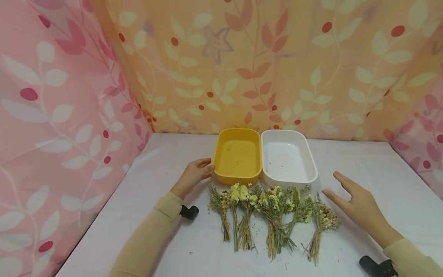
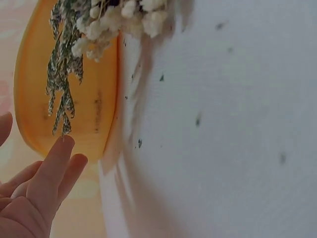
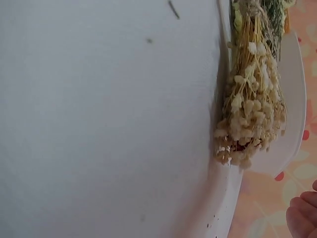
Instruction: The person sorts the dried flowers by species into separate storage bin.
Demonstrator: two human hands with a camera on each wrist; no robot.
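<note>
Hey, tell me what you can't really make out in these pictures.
- Right hand: right wrist view shows only fingertips, cut by the edge.
- White tray: there, its inside is hidden behind the dried bunch.
- Left hand: contact with the yellow tray is unclear.

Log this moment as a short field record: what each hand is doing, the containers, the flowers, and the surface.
left hand: open, fingers relaxed, by the left side of the yellow tray; contact unclear
right hand: open, fingers spread, right of the dried flower bunches, holding nothing
white tray: beside the yellow one, on its right, holding only specks of debris
flowers: several small bunches in a row in front of both trays, stems toward the person
surface: white table with scattered bits
</note>
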